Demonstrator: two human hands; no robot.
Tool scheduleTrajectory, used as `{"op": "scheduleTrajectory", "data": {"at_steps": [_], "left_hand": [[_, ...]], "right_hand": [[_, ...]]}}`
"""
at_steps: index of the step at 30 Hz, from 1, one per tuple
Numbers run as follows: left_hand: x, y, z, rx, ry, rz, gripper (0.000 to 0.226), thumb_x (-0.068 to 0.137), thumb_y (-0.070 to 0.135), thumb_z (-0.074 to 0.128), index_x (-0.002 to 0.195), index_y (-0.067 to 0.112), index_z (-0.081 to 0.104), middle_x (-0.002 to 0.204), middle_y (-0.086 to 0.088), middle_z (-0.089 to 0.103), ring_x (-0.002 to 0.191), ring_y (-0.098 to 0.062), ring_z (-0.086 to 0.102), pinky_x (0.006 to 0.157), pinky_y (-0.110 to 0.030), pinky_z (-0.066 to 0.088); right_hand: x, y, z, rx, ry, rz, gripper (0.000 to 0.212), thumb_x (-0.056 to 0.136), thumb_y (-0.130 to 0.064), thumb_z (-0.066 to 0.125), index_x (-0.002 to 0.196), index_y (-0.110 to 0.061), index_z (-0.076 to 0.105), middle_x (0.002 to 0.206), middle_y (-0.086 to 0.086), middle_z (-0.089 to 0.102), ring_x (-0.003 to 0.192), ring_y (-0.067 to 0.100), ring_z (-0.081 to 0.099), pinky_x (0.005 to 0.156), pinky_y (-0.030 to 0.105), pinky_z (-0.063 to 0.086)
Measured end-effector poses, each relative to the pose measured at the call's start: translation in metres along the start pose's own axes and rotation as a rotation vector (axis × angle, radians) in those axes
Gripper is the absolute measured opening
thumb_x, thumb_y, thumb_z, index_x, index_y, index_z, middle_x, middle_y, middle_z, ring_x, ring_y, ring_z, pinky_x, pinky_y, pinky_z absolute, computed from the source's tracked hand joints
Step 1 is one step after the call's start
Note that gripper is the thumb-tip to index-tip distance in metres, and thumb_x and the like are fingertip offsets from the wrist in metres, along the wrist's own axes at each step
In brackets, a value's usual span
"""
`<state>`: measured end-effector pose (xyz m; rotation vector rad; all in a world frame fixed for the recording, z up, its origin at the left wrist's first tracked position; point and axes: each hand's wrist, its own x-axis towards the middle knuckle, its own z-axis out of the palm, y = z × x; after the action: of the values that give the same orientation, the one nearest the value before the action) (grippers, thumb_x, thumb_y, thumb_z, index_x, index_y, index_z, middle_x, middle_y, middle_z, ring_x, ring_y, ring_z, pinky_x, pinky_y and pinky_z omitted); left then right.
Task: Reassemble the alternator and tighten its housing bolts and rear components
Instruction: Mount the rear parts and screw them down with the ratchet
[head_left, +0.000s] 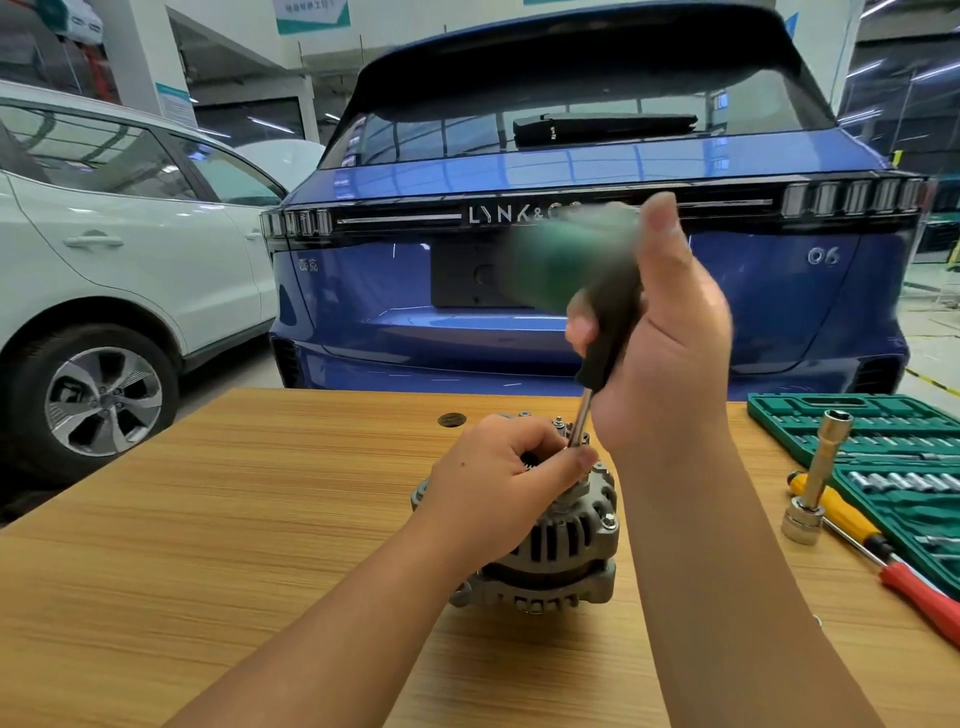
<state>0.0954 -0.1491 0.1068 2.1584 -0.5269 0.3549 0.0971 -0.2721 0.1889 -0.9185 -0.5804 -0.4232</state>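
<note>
Item one, as I read it from my remote seat: the alternator (550, 540) stands near the middle of the wooden table (208, 519), its shaft axis upright and its rear end facing up, the ribbed silver housing below. Item two: the screwdriver (597, 291), green-and-black handle (blurred), long axis steeply tilted, handle up and leaning left, metal shank running down to the top of the alternator. My right hand (670, 338) is wrapped around the handle, thumb raised along it. My left hand (498, 478) sits on the alternator's top, fingers curled and pinching at the shank's lower end; I cannot tell what the tip meets. Item three, right side of the table: an open green socket set (883, 452), a socket extension (818, 478) standing on end, a yellow-handled screwdriver (841, 514) and a red-handled tool (919, 597). Behind the table: a blue car (571, 166) and a white car (130, 249).
</note>
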Motion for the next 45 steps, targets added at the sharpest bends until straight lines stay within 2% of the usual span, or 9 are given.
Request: {"op": "scheduleTrajectory", "data": {"at_steps": [4,8,13,18,23,26,32,36,45], "left_hand": [[0.001,-0.003,0.002,0.003,0.006,-0.011,0.022,0.094,0.053,0.062,0.074,0.043,0.062,0.082,0.017,0.063,0.089,0.001,0.053,0.075,-0.034,0.049],[0.001,-0.004,0.001,-0.014,0.014,-0.034,0.023,0.093,0.057,0.061,0.074,0.043,0.063,0.085,0.019,0.063,0.089,0.000,0.055,0.078,-0.040,0.053],[0.001,-0.003,0.002,-0.007,0.017,-0.024,0.027,0.089,0.060,0.054,0.079,0.039,0.067,0.084,0.018,0.065,0.090,0.001,0.055,0.079,-0.043,0.055],[0.001,-0.007,0.003,-0.010,0.028,-0.042,0.022,0.096,0.051,0.059,0.089,0.035,0.072,0.088,0.017,0.067,0.093,0.002,0.055,0.084,-0.045,0.054],[0.000,-0.005,0.002,-0.036,0.029,-0.035,0.027,0.088,0.059,0.057,0.085,0.037,0.071,0.086,0.018,0.066,0.091,0.000,0.057,0.082,-0.044,0.053],[0.001,-0.006,0.002,-0.032,0.022,-0.050,0.023,0.091,0.057,0.059,0.081,0.039,0.070,0.087,0.020,0.066,0.091,0.001,0.056,0.082,-0.043,0.054],[0.001,-0.007,0.003,-0.009,0.024,-0.008,0.025,0.086,0.062,0.057,0.079,0.041,0.069,0.088,0.023,0.064,0.093,0.002,0.054,0.076,-0.036,0.050],[0.001,-0.009,0.002,-0.022,0.028,-0.007,0.024,0.087,0.061,0.060,0.077,0.041,0.068,0.091,0.025,0.063,0.093,0.003,0.054,0.073,-0.032,0.046],[0.001,-0.007,0.002,-0.014,0.017,-0.005,0.029,0.088,0.061,0.057,0.083,0.036,0.069,0.089,0.022,0.066,0.090,0.001,0.058,0.074,-0.035,0.054]], "right_hand": [[-0.002,-0.003,-0.002,-0.060,0.117,-0.018,0.017,0.094,-0.024,0.071,0.077,-0.020,0.068,0.064,-0.003,0.049,0.050,0.012,0.038,0.046,0.022,0.033],[0.000,-0.001,-0.003,0.060,-0.138,0.081,0.012,0.090,-0.016,0.065,0.102,-0.017,0.061,0.075,-0.002,0.061,0.057,0.012,0.048,0.053,0.020,0.041],[-0.002,0.007,0.000,-0.019,-0.151,-0.128,0.035,0.098,-0.005,0.057,0.124,-0.028,0.058,0.086,0.001,0.066,0.065,0.015,0.052,0.063,0.024,0.048],[-0.003,0.011,0.001,0.044,-0.214,-0.094,0.034,0.098,-0.011,0.045,0.125,-0.025,0.061,0.088,0.007,0.068,0.067,0.019,0.052,0.063,0.026,0.047],[-0.002,0.005,-0.002,0.242,-0.308,0.042,0.054,0.101,-0.045,0.025,0.127,-0.010,0.056,0.089,0.007,0.067,0.074,0.021,0.056,0.061,0.027,0.047],[0.000,0.001,-0.002,0.227,-0.266,0.108,0.056,0.098,-0.053,0.029,0.121,-0.009,0.055,0.084,0.007,0.063,0.065,0.020,0.052,0.059,0.025,0.046],[-0.005,-0.005,0.001,-0.071,0.099,-0.028,0.015,0.096,-0.020,0.068,0.082,-0.015,0.066,0.063,-0.003,0.044,0.051,0.011,0.032,0.045,0.020,0.028],[-0.001,-0.008,-0.006,0.021,-0.045,0.062,0.007,0.098,-0.019,0.062,0.100,-0.012,0.062,0.069,-0.003,0.051,0.053,0.011,0.041,0.050,0.020,0.036],[-0.004,0.006,0.002,-0.080,-0.167,-0.169,0.034,0.098,-0.010,0.058,0.127,-0.026,0.057,0.077,-0.002,0.057,0.056,0.013,0.045,0.052,0.023,0.041]]}}
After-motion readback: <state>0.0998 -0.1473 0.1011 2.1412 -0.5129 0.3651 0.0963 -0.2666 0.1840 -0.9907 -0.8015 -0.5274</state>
